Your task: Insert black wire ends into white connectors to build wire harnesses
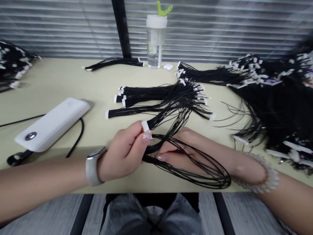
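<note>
Near the table's front edge, my left hand [126, 151] is closed, thumb and fingers pinching a white connector [145, 125] at the end of a black wire harness [207, 178]. The harness wires loop out to the right, over my right hand [179, 151]. That hand is closed around part of the same black wires close to the left fingertips; the wires hide some of its fingers. Just beyond both hands lie several black wire bundles [144, 94] with white end connectors, and some of their wires overlap the held ones.
A white power bank [53, 124] with a black cable lies at left. Large wire piles stand at right [281, 111] and far left [14, 62]. At the back are a clear water bottle [156, 42], a small white case [168, 67] and another wire bundle [114, 62].
</note>
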{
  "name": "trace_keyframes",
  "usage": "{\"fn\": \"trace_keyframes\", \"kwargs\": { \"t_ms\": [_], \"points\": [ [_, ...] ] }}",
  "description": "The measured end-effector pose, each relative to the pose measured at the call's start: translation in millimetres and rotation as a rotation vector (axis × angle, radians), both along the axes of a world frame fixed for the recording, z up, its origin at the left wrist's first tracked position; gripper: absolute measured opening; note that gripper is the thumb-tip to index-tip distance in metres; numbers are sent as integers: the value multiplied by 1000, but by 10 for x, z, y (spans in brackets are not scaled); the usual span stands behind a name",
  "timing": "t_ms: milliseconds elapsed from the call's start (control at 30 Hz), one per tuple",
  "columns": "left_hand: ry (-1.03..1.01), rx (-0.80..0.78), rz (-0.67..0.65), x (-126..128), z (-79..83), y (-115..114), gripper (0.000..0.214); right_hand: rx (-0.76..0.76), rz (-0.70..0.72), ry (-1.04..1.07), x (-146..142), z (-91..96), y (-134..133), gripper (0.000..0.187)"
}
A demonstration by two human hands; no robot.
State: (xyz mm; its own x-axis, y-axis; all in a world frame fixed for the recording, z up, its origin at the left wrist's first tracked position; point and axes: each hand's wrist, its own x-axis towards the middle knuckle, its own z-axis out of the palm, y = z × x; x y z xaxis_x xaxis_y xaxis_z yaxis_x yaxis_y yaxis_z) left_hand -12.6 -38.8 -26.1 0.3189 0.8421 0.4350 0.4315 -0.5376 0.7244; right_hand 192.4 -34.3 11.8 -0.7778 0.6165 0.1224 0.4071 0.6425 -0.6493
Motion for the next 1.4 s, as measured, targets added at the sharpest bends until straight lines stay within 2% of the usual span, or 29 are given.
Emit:
{"fn": "trace_keyframes", "kwargs": {
  "t_ms": [33, 100, 233, 300, 400, 600, 667, 767, 800, 900, 967, 1033, 1100, 1133, 1200, 1300, 1333, 1400],
  "points": [
    [1, 14, -13, -1, 3, -6, 22, -103, 53, 4, -23, -16, -13, 26],
    [-1, 44, -32, -1, 10, -13, 22, -190, 58, 8, -57, -28, -36, 27],
    [-22, 77, -59, 3, 22, -12, 20, -212, 44, 21, -87, 15, -62, 27],
    [-35, 97, -75, 10, 26, 0, 21, -169, 26, -25, -95, 45, -68, 25],
    [-58, 80, -75, 28, 23, 24, 23, -18, -31, -98, -111, 44, -79, 18],
    [-47, 5, -58, 40, 7, 48, 24, 245, -121, -133, -135, -93, -67, 12],
    [-27, -14, -18, 42, 11, 49, 23, 322, -152, -221, -73, -68, -20, 13],
    [-33, -77, 32, 61, 25, 52, 25, 333, -108, -297, 138, 73, 105, 15],
    [-45, -104, 38, 70, 29, 54, 26, 349, -164, -275, 230, 133, 157, 15],
    [-84, -167, 43, 94, 36, 61, 29, 414, -625, -98, 504, 295, 316, 8],
    [-92, -199, 43, 97, 34, 65, 30, 388, -907, 149, 637, 371, 411, 9],
    [-89, -224, 34, 94, 31, 69, 30, 289, -1013, 520, 701, 426, 482, 13],
    [-87, -231, 11, 89, 31, 75, 32, 114, -995, 861, 694, 460, 510, 13],
    [-83, -228, -5, 89, 33, 78, 32, 28, -980, 963, 667, 466, 503, 15],
    [-71, -216, -41, 91, 38, 87, 33, -60, -954, 996, 574, 449, 441, 21],
    [-60, -212, -85, 97, 44, 103, 32, 4, -762, 728, 385, 365, 259, 39],
    [-66, -225, -90, 97, 45, 108, 32, 68, -685, 609, 322, 331, 192, 38],
    [-93, -283, -95, 98, 45, 116, 33, 267, -561, 360, 213, 272, 78, 17]
  ]
}}
